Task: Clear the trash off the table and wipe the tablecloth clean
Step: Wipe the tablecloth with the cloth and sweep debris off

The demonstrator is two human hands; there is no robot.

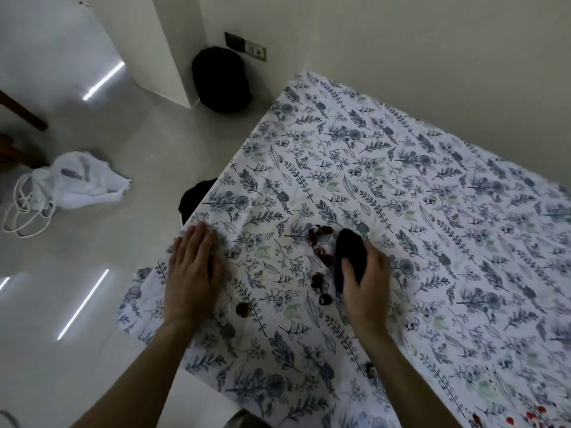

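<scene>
White plastic bag (83, 180) is lying on the floor, contents unclear. Left hand (193, 273) is pressing flat, fingers together, on the white blue-floral tablecloth (401, 211). About six dark reddish-brown scraps (318, 251) are sitting between the hands. Right hand (366, 285) is gripping a dark cloth wad (349, 257), touching the scraps.
</scene>
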